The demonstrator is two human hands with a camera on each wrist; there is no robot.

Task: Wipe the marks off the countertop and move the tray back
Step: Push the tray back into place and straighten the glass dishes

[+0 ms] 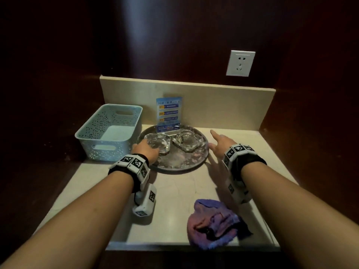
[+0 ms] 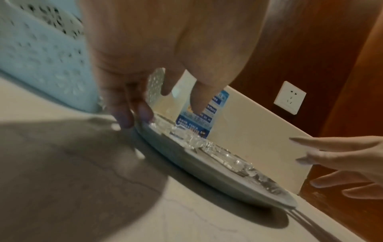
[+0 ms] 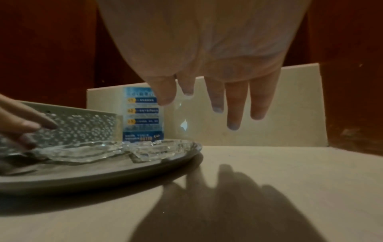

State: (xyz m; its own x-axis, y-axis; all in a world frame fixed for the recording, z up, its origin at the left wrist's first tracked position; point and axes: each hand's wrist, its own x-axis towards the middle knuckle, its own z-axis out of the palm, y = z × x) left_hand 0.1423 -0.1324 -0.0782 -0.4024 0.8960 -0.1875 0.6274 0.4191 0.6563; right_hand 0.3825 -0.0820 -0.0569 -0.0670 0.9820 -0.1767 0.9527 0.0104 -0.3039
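The left hand (image 1: 146,148) sits at the left rim of the round grey tray (image 1: 181,165), fingers bent down at its edge; whether they actually grip it is unclear. The right hand (image 1: 220,144) hovers just right of the tray, fingers spread and straight, holding nothing. The tray lies mid-frame on the pale stone countertop (image 1: 174,193), bearing two glass ashtrays (image 1: 185,142) and a blue sign card (image 1: 168,111). A light-blue perforated basket (image 1: 108,133) stands at left; a crumpled purple cloth (image 1: 213,224) lies lower right.

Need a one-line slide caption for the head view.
Left hand at the tray rim, right hand open beside it, cloth on the countertop.
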